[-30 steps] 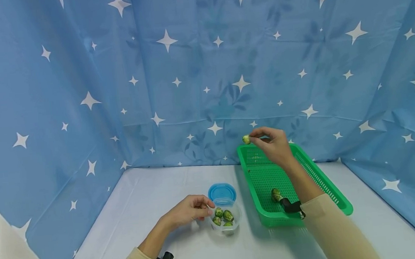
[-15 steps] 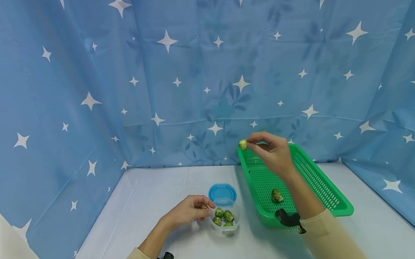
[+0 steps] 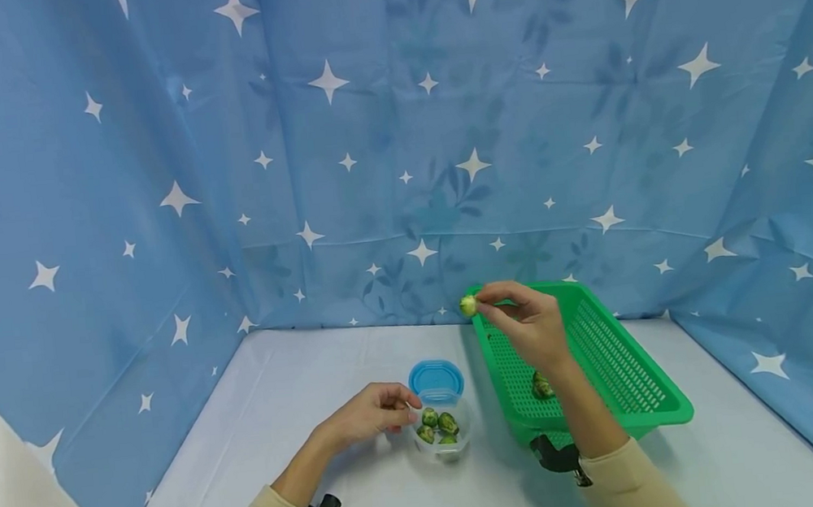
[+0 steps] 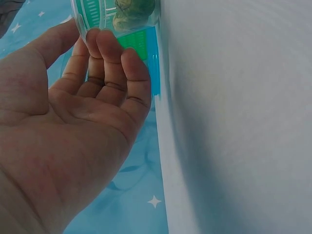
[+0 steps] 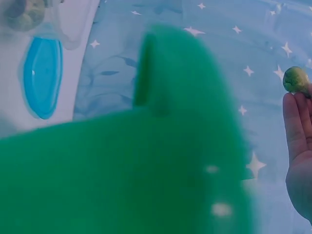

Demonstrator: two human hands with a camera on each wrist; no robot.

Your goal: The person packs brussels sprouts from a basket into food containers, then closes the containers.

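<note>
Curtain: blue with white stars (image 3: 358, 136), rising behind and beside my work.
Table: white surface (image 3: 329, 367) below me.
Basket: the green basket (image 3: 622, 359) stands on the right side of the table.
Right hand: my right hand (image 3: 531, 327) is raised over the basket, thumb and fingertips pinching a sprout.
Left hand: my left hand (image 3: 373, 410) has its fingers bent at the tub's rim; whether they pinch it, I cannot tell.
Tub: the clear tub (image 3: 464, 421) sits left of the basket, several sprouts inside.
Lid: the blue lid (image 3: 435, 375) is just behind the tub.
Held sprout: the held sprout (image 3: 468, 305) shows near the basket's far left corner.
Basket sprouts: sprouts in the basket (image 3: 541, 386) lie partly behind my forearm.
</note>
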